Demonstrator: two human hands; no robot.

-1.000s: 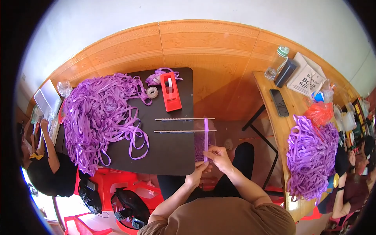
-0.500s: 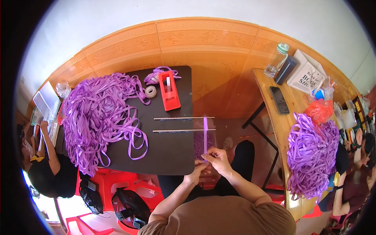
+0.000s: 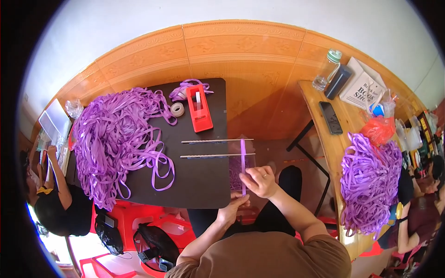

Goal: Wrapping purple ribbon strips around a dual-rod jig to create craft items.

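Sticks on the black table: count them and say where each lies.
2: the far stick lies nearer the wall; the near stick lies nearer the right hand.

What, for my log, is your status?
Left hand pinching flat purple fabric ribbon. Right hand at ribbon, farther up. Ribbon crosses two thin grey rods. Nothing visibly blocking.

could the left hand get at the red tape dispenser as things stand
Probably, but not freely: the left hand seems to pinch the purple ribbon strip near its lower end, and two thin rods lie between that hand and the red tape dispenser. Reaching over them looks feasible if it lets go.
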